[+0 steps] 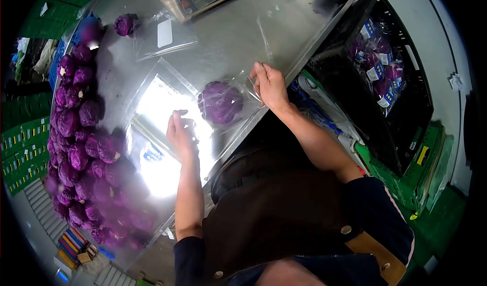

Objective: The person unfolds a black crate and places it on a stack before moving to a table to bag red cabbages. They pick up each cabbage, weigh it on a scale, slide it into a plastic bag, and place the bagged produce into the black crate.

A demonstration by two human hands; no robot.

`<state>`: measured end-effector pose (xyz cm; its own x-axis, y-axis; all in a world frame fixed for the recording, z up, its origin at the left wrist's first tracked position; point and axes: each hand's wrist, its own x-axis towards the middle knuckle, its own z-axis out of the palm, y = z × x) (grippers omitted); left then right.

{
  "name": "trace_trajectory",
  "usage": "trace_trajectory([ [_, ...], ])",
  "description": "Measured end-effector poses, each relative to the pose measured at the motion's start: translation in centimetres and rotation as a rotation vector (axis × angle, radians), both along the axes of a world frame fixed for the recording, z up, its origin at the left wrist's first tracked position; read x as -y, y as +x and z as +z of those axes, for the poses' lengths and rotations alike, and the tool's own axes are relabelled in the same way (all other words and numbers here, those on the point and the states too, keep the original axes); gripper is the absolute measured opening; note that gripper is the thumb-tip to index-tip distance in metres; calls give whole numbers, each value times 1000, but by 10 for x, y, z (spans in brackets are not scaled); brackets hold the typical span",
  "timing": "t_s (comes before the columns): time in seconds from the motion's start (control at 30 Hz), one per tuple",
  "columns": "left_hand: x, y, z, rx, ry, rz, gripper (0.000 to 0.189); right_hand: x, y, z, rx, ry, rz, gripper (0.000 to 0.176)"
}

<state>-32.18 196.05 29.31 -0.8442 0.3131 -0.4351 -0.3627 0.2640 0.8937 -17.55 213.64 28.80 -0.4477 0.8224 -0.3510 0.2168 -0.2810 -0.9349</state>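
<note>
far left, a pile of purple cabbages (81, 149) lies loose along the steel table (243, 37) – none of these is wrapped, and they make up the bulk of what is in view. next to them is a stack of clear bags (152, 149), washed out by glare.

the left hand (181, 131) hovers over that stack with its fingers loosely curled; whether they pinch any film cannot be told in the glare.

at centre, near the table edge, one cabbage (220, 102) sits inside a clear bag (243, 99). the right hand (269, 85) has thumb and fingertips closed on the bag's open end, which looks unsealed.

far right, a black crate (406, 83) beside the table holds bagged cabbages (378, 73) carrying labels – finished pieces, by the look of them.

judgement: one piece in hand, a modest number done, most of the pile yet to be bagged.
</note>
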Motion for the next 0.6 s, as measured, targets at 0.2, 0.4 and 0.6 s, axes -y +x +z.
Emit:
trace_trajectory([
  [0.2, -6, -21, 30, -172, -48, -120, 32, -4, -5, 7, -44, 290, 114, 27],
  [0.4, -17, -25, 40, -323, -17, -250, 32, -7, -8, 10, -70, 523, 111, 17],
  [0.6, -27, -27, 55, -309, 131, -242, 20, -11, -13, 17, -59, 582, 106, 14],
])
